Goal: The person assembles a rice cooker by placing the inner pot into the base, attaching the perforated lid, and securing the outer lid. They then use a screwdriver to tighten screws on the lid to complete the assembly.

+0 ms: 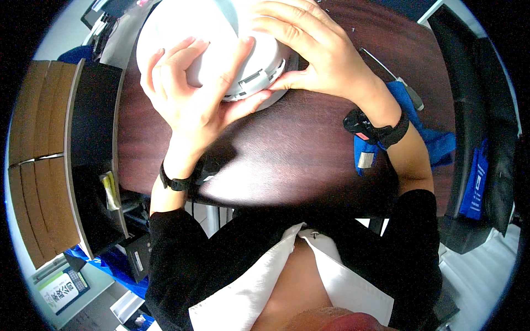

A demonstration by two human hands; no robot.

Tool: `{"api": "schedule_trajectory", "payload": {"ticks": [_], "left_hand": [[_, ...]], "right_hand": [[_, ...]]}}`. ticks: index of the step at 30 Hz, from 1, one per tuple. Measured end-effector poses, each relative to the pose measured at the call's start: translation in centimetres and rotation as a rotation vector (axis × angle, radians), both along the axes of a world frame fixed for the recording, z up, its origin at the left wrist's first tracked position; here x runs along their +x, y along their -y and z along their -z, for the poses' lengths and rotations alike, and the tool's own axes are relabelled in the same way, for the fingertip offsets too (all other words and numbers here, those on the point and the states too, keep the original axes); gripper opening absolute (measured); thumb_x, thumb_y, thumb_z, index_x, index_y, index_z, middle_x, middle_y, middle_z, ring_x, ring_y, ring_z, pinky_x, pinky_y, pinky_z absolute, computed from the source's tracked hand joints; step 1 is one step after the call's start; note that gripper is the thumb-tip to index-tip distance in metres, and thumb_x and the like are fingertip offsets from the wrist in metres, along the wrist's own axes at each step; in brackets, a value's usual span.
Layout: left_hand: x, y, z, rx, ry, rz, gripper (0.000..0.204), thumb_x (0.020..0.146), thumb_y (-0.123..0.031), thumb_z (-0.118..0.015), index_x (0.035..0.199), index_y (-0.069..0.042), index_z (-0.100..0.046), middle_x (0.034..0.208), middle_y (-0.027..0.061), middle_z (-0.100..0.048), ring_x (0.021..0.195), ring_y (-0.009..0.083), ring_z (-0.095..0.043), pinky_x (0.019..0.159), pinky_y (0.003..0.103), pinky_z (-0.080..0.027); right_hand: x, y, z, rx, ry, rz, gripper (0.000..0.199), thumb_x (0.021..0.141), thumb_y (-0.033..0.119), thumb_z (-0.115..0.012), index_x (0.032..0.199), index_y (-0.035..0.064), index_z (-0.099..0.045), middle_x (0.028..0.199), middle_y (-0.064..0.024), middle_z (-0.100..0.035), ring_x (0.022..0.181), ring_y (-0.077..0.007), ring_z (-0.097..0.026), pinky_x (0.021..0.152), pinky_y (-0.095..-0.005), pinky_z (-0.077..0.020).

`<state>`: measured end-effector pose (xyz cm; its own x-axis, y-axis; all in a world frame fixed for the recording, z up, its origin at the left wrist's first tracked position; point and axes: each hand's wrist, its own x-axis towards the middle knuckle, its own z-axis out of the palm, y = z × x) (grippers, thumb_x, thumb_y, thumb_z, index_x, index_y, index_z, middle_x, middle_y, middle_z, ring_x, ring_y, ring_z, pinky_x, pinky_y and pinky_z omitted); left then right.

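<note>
A large, rounded white plastic device (pixel 165 27) stands over the dark wooden table at the upper middle, partly cut off by the top of the head view. Its near lower edge has a slotted rim with a small tab. My left hand (pixel 190 91) presses on its left and front, fingers bent over the white surface and thumb along the rim. From the right, my right hand (pixel 320 52) grips the same device, with fingers over the top and the thumb under the slotted edge. The device's exact kind cannot be made out.
The dark reddish table (pixel 265 149) curves toward me. To the right of my right wrist lie a screwdriver (pixel 411 96) and a blue cloth item (pixel 436 140). A black seat (pixel 469 110) with a blue bag stands at the far right. Brown-fronted shelving (pixel 44 110) stands at the left.
</note>
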<state>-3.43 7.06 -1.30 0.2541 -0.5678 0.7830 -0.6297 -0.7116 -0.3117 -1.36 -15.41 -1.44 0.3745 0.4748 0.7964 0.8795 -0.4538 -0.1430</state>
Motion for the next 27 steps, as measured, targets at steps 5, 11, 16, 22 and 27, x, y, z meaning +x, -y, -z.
{"api": "schedule_trajectory", "payload": {"ticks": [5,11,16,22,27], "left_hand": [[0.0,0.4,0.4,-0.084,-0.027,-0.005,0.056,0.066,-0.063,-0.074,0.112,-0.031,-0.072,0.106,0.0055,-0.056,0.104,0.0221,-0.054,0.099,0.044,-0.034],[0.2,-0.2,0.0,-0.089,-0.046,0.040,0.056,0.066,-0.064,-0.072,0.109,-0.029,-0.074,0.103,0.0055,-0.058,0.101,0.0214,-0.056,0.098,0.043,-0.035],[0.4,-0.5,0.3,-0.086,-0.044,0.046,0.056,0.066,-0.064,-0.070,0.108,-0.027,-0.075,0.102,0.0064,-0.058,0.101,0.0221,-0.056,0.098,0.043,-0.035],[0.4,-0.4,0.6,-0.131,-0.063,0.063,0.056,0.068,-0.062,-0.067,0.110,-0.026,-0.074,0.103,0.0070,-0.059,0.103,0.0232,-0.056,0.099,0.043,-0.034],[0.1,-0.3,0.3,-0.100,-0.084,0.045,0.055,0.069,-0.061,-0.066,0.111,-0.026,-0.074,0.105,0.0079,-0.059,0.103,0.0235,-0.055,0.100,0.043,-0.032]], "right_hand": [[0.6,-0.1,1.0,0.025,0.088,0.007,0.067,0.069,0.040,-0.080,0.120,0.0029,-0.060,0.126,-0.0169,-0.055,0.121,-0.0330,-0.052,0.108,-0.0491,-0.0389],[1.5,-0.3,2.1,0.013,0.241,0.021,0.067,0.070,0.045,-0.079,0.121,0.0041,-0.061,0.126,-0.0165,-0.056,0.120,-0.0323,-0.052,0.105,-0.0489,-0.0404],[1.2,0.2,1.7,0.036,0.076,-0.058,0.058,0.078,0.042,-0.073,0.121,0.0047,-0.061,0.128,-0.0170,-0.054,0.123,-0.0330,-0.050,0.106,-0.0499,-0.0374],[1.6,0.8,0.8,0.003,0.027,-0.168,0.050,0.084,0.032,-0.067,0.125,0.0058,-0.057,0.131,-0.0173,-0.052,0.127,-0.0335,-0.046,0.109,-0.0506,-0.0340],[1.0,1.0,0.1,-0.052,-0.007,-0.129,0.054,0.082,0.036,-0.069,0.126,0.0076,-0.056,0.133,-0.0164,-0.050,0.129,-0.0332,-0.045,0.110,-0.0504,-0.0325]]}}
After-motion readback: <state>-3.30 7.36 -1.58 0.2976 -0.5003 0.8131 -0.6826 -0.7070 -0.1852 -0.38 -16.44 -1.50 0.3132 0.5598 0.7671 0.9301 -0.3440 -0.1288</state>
